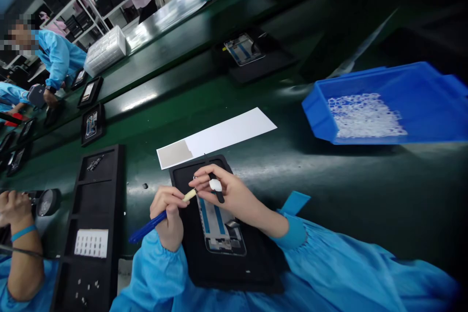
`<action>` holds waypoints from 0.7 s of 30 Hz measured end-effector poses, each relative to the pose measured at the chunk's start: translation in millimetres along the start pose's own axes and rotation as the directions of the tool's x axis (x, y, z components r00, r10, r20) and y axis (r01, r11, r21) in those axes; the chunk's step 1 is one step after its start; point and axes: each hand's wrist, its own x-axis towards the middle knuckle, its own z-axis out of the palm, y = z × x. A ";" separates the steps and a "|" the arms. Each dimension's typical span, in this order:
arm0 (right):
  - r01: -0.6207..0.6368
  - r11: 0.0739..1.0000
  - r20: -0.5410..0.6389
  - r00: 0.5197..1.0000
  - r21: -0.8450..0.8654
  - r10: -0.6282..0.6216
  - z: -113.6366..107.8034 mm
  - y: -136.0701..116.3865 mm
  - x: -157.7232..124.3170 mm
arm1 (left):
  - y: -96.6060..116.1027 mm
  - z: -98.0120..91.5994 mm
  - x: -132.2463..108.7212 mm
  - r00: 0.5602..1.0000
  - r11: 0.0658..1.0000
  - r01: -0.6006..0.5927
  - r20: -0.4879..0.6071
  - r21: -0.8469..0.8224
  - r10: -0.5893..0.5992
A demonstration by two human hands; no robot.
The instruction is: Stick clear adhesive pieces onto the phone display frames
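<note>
My left hand (168, 212) is closed around a blue pen-like tool (148, 227) with a cream-coloured end (189, 195) pointing right. At that end the fingertips of my right hand (230, 192) come together, and a tiny dark bit shows there, too small to name. A slim black tool (220, 195) with a white piece (215, 185) on it is also held across the right fingers. Below both hands lies an open phone housing (224, 243) with blue strips, in a black tray (204, 273). My hands hide its upper part.
A white card strip (226, 131) lies beyond the tray. On the right stands a blue bin (431, 107) of white pieces. To the left is a black compartment tray (97, 209) with small parts. Another phone housing (244, 49) lies farther back. A co-worker's hand (16, 212) is at far left.
</note>
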 end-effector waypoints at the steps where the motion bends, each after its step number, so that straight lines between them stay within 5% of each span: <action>1: -0.012 1.000 0.018 1.000 0.023 0.012 -1.1 0.1 0.3 | 0.8 -1.7 1.0 1.000 1.000 0.020 0.024 -0.009 -0.020; 11: -0.065 0.997 -0.013 0.998 0.046 0.066 -2.8 -11.2 -1.1 | 11.9 -13.4 5.5 0.939 0.957 0.281 0.229 -0.077 -0.257; 21: -0.227 0.971 -0.005 0.974 0.080 0.228 -4.7 -15.3 0.5 | 8.5 -19.4 1.2 0.970 0.990 0.142 0.198 0.008 -0.140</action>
